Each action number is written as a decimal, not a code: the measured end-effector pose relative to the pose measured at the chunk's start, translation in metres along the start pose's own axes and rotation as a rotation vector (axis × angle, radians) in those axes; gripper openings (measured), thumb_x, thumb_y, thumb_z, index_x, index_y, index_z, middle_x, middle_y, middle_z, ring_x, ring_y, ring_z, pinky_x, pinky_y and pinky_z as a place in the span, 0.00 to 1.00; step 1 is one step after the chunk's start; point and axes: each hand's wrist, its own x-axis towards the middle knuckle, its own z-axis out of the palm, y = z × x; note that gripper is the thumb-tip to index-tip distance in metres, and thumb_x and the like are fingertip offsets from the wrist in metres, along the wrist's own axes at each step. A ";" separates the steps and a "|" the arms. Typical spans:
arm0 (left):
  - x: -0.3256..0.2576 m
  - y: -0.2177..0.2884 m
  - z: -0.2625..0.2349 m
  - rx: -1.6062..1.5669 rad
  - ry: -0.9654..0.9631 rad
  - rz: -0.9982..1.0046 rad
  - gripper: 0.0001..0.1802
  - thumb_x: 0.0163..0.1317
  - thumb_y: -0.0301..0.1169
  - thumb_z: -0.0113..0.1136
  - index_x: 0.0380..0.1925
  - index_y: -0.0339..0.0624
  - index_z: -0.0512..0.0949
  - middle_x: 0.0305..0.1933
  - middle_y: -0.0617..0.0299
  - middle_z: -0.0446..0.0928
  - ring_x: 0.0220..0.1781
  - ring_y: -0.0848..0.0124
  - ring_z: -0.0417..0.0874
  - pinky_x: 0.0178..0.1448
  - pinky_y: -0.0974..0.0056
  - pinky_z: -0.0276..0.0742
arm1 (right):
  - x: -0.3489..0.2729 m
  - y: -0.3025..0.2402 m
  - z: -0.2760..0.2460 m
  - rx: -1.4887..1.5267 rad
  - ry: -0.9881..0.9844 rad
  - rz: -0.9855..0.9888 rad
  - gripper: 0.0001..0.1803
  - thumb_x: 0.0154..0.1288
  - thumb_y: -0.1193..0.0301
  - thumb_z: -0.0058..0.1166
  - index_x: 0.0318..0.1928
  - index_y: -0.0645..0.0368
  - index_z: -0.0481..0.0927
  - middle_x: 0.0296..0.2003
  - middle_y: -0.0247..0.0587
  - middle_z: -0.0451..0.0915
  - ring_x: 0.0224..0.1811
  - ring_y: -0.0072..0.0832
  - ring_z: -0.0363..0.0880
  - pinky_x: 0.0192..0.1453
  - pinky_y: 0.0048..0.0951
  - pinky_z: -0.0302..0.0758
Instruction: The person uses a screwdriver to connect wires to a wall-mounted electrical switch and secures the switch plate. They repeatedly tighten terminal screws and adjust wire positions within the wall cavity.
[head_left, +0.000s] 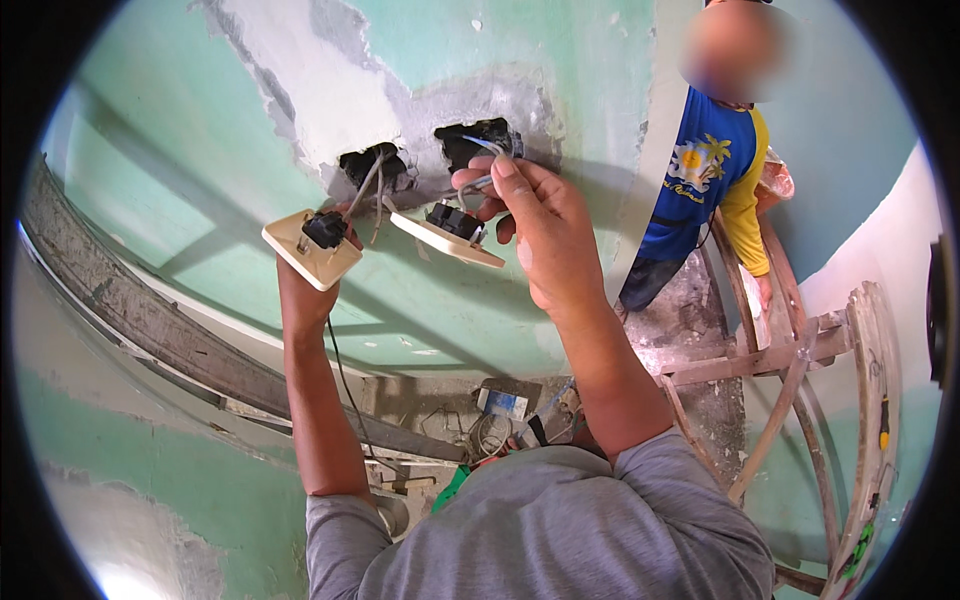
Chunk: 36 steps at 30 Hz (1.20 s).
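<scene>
My left hand [291, 284] is closed on a cream wall plate [327, 268] with a black outlet block [326, 229] on its back; most of the fingers are hidden behind the plate. Grey wires [366, 183] run from the block up into the left wall opening [352, 166]. My right hand [548, 222] pinches a grey electrical wire [476, 184] just below the right wall opening [460, 150]. Beneath those fingers hangs a second cream plate [440, 240], tilted, with its black block [455, 220] facing up.
A person in a blue and yellow shirt [690, 170] stands at the right, one hand on a wooden frame [790, 350]. A screwdriver [884, 425] hangs on its upright. Coiled wire [490, 432] and a blue-white box [502, 404] lie below. A long beam [150, 320] crosses the left.
</scene>
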 end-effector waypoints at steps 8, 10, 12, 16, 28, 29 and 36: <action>0.004 -0.004 -0.008 0.163 -0.059 0.110 0.20 0.71 0.22 0.64 0.62 0.30 0.77 0.56 0.55 0.84 0.56 0.70 0.85 0.60 0.62 0.84 | -0.012 0.008 0.015 0.131 -0.031 0.007 0.16 0.84 0.60 0.49 0.56 0.56 0.85 0.52 0.31 0.88 0.36 0.14 0.72 0.43 0.20 0.68; 0.003 0.002 0.001 0.080 0.024 0.097 0.20 0.64 0.17 0.66 0.57 0.32 0.81 0.51 0.58 0.85 0.51 0.72 0.85 0.56 0.64 0.83 | -0.014 0.015 0.021 0.131 -0.005 -0.052 0.16 0.85 0.61 0.49 0.56 0.57 0.85 0.51 0.31 0.88 0.35 0.13 0.70 0.43 0.20 0.69; 0.003 0.003 0.005 0.026 0.041 0.081 0.20 0.65 0.18 0.65 0.58 0.32 0.81 0.52 0.58 0.85 0.51 0.73 0.85 0.55 0.65 0.83 | -0.016 0.019 0.025 0.210 -0.005 -0.001 0.16 0.85 0.62 0.49 0.56 0.59 0.85 0.51 0.31 0.88 0.35 0.12 0.69 0.43 0.19 0.69; 0.000 -0.003 0.005 -0.025 0.024 0.030 0.21 0.75 0.28 0.65 0.63 0.31 0.78 0.56 0.57 0.84 0.54 0.74 0.84 0.55 0.68 0.81 | -0.015 0.025 0.023 0.290 0.005 0.012 0.16 0.84 0.61 0.51 0.55 0.58 0.85 0.51 0.32 0.88 0.34 0.12 0.70 0.43 0.19 0.70; -0.010 0.011 0.009 -0.018 0.078 0.074 0.17 0.72 0.30 0.68 0.57 0.35 0.81 0.48 0.65 0.86 0.38 0.82 0.81 0.36 0.75 0.74 | -0.013 0.021 0.011 0.207 -0.019 0.016 0.16 0.83 0.61 0.53 0.54 0.58 0.86 0.50 0.34 0.87 0.35 0.13 0.69 0.40 0.20 0.68; -0.010 0.011 0.009 -0.071 0.093 -0.018 0.18 0.69 0.27 0.69 0.57 0.34 0.81 0.50 0.62 0.86 0.42 0.78 0.83 0.43 0.72 0.76 | -0.016 0.025 0.010 0.161 -0.004 0.011 0.15 0.84 0.62 0.52 0.55 0.59 0.85 0.50 0.32 0.88 0.31 0.09 0.64 0.35 0.17 0.64; -0.011 -0.003 0.009 -0.077 0.077 -0.168 0.18 0.75 0.35 0.65 0.60 0.39 0.82 0.38 0.70 0.83 0.23 0.88 0.64 0.23 0.75 0.54 | -0.019 0.036 0.027 0.004 0.084 -0.115 0.14 0.85 0.66 0.50 0.49 0.61 0.85 0.33 0.23 0.83 0.24 0.05 0.54 0.24 0.18 0.53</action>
